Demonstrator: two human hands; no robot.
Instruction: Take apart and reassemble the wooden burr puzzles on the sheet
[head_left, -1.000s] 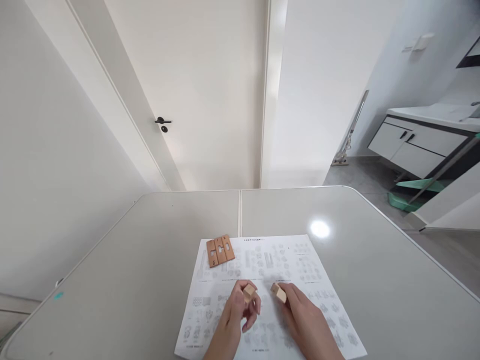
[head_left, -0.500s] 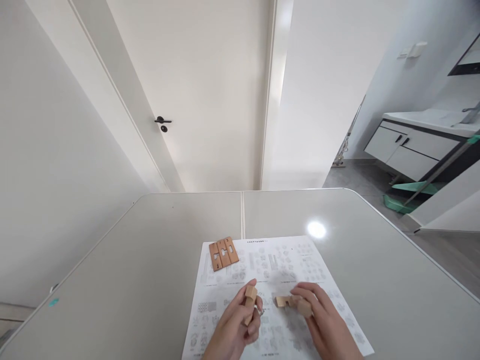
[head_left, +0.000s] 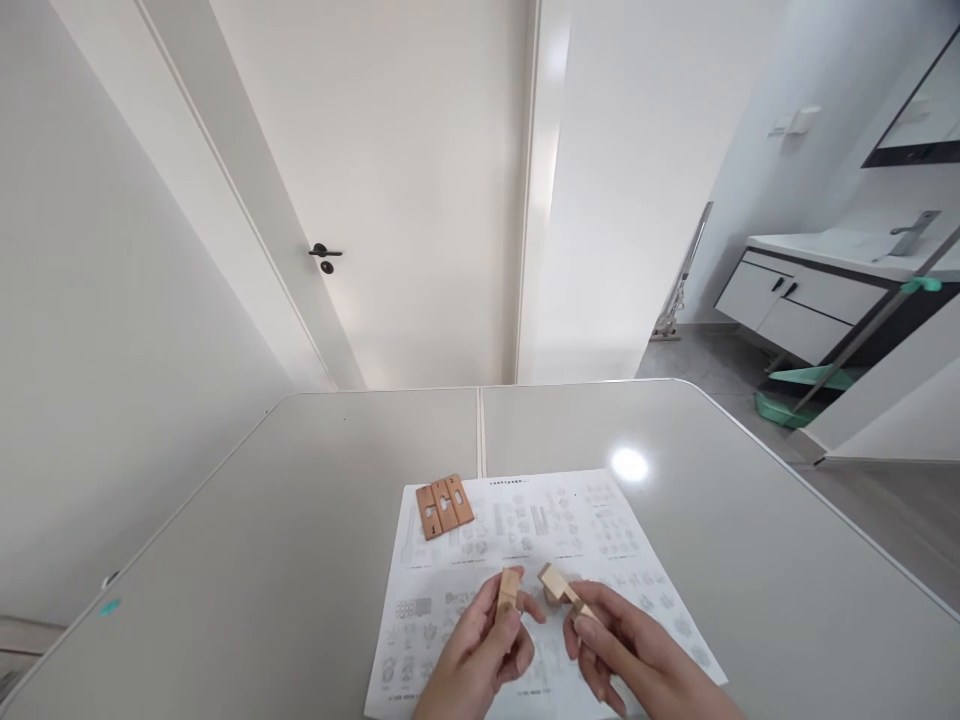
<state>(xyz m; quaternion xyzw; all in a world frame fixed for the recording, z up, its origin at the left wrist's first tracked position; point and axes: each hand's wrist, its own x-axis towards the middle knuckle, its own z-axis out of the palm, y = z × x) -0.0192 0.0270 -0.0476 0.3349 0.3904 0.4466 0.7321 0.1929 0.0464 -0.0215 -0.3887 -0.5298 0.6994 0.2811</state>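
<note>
Over a printed white paper sheet [head_left: 517, 550], the left hand [head_left: 476, 648] pinches a pale wooden block [head_left: 508, 588], long axis pointing away; the right hand [head_left: 634, 645] grips a notched pale-wood bar [head_left: 555, 580] slanting away-left — near ends hidden.

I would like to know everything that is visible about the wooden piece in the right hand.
The wooden piece is a short, pale bar, apparently of unpainted wood, with flat faces and squared edges. A notch separates its blocky far end from the near part. The right hand pinches that near part between thumb and fingers, partly hiding it. The piece slants over the printed sheet, its far end pointing up-left in the picture.
</note>
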